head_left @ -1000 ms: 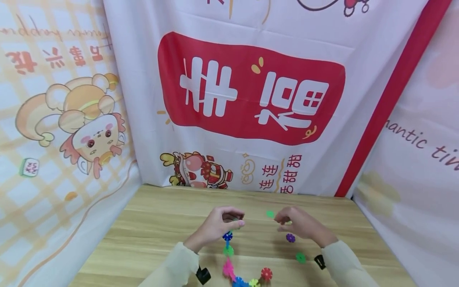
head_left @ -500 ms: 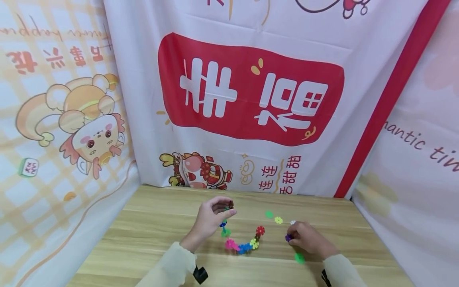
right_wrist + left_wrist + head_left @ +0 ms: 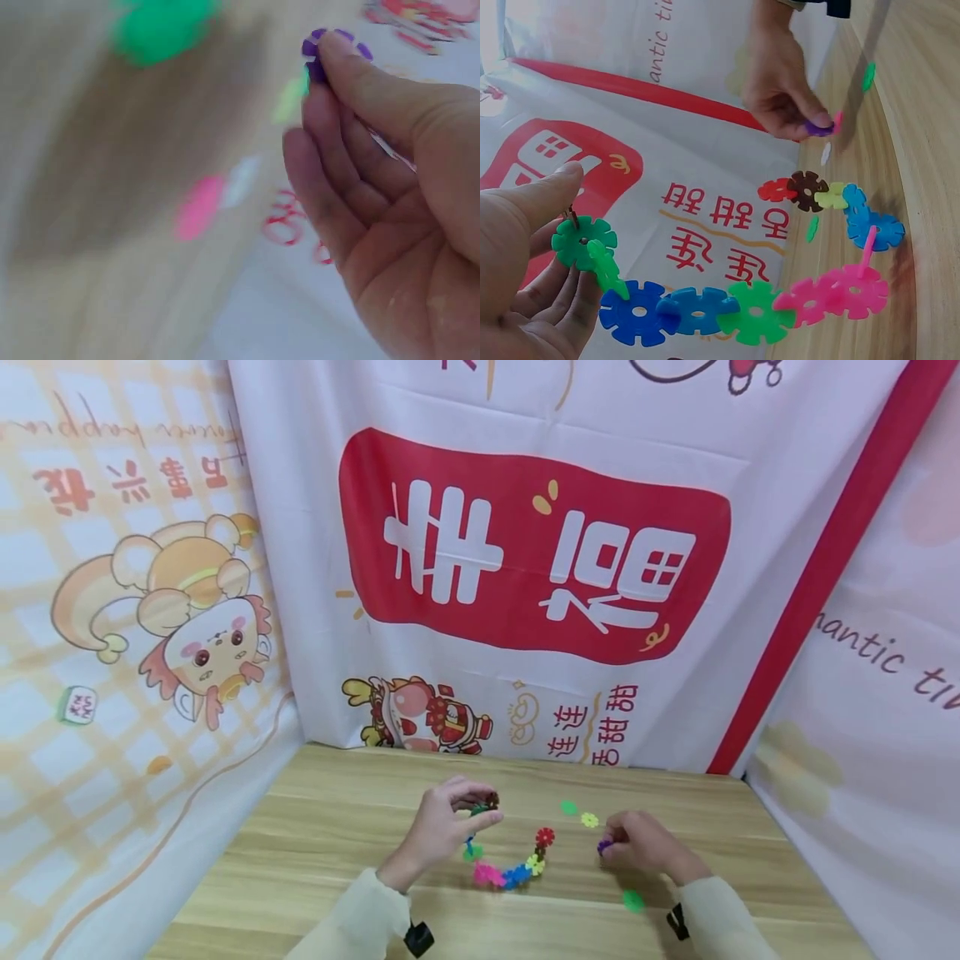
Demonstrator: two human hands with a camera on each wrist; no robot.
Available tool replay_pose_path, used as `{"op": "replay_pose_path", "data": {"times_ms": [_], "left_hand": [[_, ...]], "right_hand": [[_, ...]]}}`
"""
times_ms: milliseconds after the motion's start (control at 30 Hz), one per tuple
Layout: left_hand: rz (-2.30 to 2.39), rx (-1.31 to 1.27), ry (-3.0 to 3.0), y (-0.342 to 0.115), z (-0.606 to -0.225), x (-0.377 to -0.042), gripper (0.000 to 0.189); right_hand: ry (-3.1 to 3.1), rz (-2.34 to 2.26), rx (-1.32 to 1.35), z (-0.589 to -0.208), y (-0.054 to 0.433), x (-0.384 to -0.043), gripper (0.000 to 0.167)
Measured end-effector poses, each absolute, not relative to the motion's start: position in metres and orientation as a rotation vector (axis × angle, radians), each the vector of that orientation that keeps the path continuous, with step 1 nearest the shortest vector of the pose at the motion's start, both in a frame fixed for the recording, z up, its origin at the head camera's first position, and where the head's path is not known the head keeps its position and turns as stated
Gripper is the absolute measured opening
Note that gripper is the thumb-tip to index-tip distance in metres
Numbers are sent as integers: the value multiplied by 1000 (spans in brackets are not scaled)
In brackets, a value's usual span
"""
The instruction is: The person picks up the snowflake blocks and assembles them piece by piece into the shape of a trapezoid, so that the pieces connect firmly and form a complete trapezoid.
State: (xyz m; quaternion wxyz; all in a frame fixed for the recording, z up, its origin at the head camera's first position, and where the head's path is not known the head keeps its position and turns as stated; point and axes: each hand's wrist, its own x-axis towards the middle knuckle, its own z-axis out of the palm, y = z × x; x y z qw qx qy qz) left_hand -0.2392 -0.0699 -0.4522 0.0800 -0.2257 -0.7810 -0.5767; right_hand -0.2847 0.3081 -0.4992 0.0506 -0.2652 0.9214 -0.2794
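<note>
My left hand (image 3: 448, 824) pinches one end of a curved chain of interlocking flower-shaped plastic discs. Between thumb and fingers, a brown disc (image 3: 492, 800) sits beside a dark green disc (image 3: 585, 242). From there the chain runs through blue discs (image 3: 640, 313), a green disc (image 3: 756, 313) and pink discs (image 3: 856, 291), then bends round through blue, yellow and brown to a red disc (image 3: 545, 837) at its far end. To the right, my right hand (image 3: 645, 845) pinches a single purple disc (image 3: 316, 71) between thumb and index finger, apart from the chain.
Loose discs lie on the wooden table (image 3: 337, 893): green (image 3: 569, 807) and yellow (image 3: 589, 820) ones behind, another green disc (image 3: 633, 902) nearer. Pink (image 3: 201, 208) and white (image 3: 240, 182) discs lie near my right hand. Printed cloth walls (image 3: 315, 610) enclose the table.
My right hand has come from beside the back discs to the purple disc and taken hold of it. The chain's hanging part has moved farther from me.
</note>
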Motion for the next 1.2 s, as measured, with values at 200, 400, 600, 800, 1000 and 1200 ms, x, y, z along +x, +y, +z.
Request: {"op": "replay_pose_path", "data": {"times_ms": [200,400,600,800,1000,1200], "left_hand": [[-1663,-705,-2353,-72,-452,-238,36],[-1637,-717,-2361,-71,-452,-238,36],[-1641,-736,-2365,-69,-451,-239,35],[-1655,-762,-2362,-67,-450,-239,40],[-1647,-776,-2362,-65,-450,-239,35],[-1572,-806,-2344,-63,-451,-239,35]], "right_hand": [[2731,-989,-929,-454,266,-285,6],[2699,-1104,-997,-414,221,-275,13],[2727,-1185,-1110,-400,192,-267,13],[2731,-1239,-1187,-401,181,-263,12],[2744,-1207,-1209,-399,178,-260,13],[2794,-1067,-1309,-392,172,-258,12]]}}
